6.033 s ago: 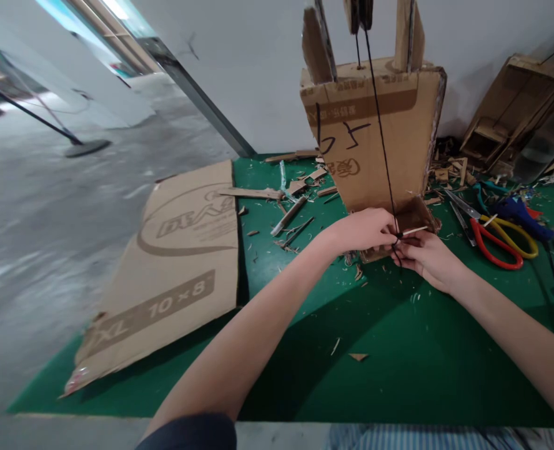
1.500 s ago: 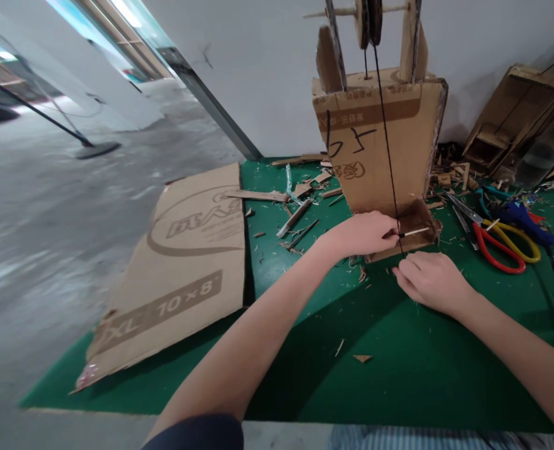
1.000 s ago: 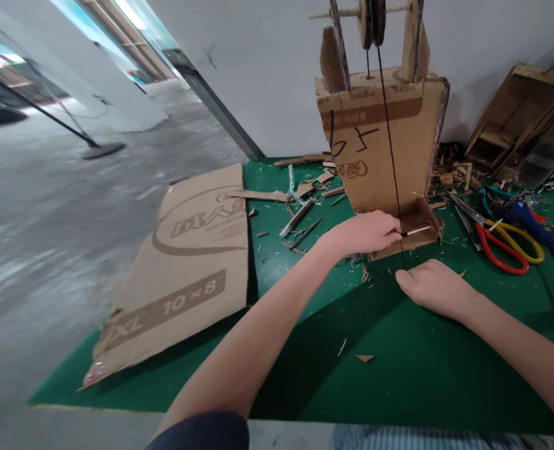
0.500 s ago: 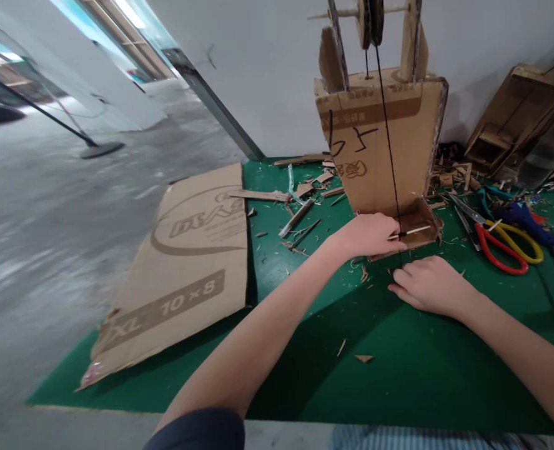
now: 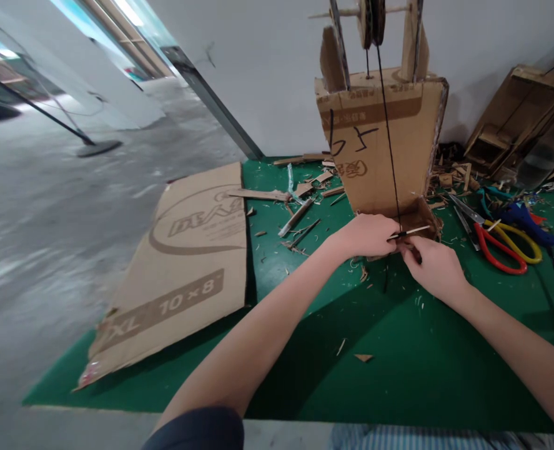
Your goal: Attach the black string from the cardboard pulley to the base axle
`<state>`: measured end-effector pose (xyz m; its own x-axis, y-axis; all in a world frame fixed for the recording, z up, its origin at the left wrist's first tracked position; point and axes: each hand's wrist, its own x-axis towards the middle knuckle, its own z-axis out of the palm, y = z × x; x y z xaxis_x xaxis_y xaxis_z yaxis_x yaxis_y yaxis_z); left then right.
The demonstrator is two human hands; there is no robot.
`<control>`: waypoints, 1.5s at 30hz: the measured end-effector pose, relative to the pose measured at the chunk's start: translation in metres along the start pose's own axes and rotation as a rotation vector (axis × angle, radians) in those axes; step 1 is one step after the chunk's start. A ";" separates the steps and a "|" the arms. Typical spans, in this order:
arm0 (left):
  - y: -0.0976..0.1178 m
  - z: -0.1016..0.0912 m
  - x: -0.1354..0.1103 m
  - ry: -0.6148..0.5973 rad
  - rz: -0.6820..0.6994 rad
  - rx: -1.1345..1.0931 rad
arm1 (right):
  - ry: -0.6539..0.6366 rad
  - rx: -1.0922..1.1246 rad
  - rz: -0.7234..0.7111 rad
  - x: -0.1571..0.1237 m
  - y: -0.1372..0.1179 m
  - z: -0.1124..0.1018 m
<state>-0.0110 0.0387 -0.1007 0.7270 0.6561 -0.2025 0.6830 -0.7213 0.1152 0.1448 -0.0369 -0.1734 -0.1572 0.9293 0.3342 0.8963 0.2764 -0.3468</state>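
Note:
My left hand is closed on a thin wooden stick, which points right from its fingertips. Black string is wound on the stick and runs up to a cardboard pulley wheel on a wooden axle. My right hand meets the left fingertips just below the stick, its fingers pinched on the string; the exact grip is partly hidden. A loose string end hangs beneath the hands. Both hands are in front of the open tray at the foot of an upright cardboard box marked "65".
A large cardboard sheet overhangs the left edge of the green table. Scissors with red and yellow handles lie right, beside a blue tool with a cord. Scraps litter the back. Another cardboard construction leans at the wall.
My right hand has moved up and slightly right, from below the tray to the stick at the left fingertips. The left hand and box stay in place.

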 end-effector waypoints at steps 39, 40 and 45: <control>0.003 0.007 0.003 -0.021 0.005 0.153 | -0.007 0.629 0.502 0.020 -0.007 0.025; 0.004 0.007 0.003 -0.013 0.007 0.158 | 0.002 0.623 0.506 0.020 -0.007 0.026; 0.008 0.011 0.001 0.025 -0.008 0.173 | 0.009 0.593 0.515 0.019 -0.007 0.028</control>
<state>-0.0054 0.0310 -0.1107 0.7246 0.6657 -0.1784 0.6680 -0.7421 -0.0563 0.1236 -0.0140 -0.1890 0.2234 0.9747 0.0108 0.4840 -0.1013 -0.8692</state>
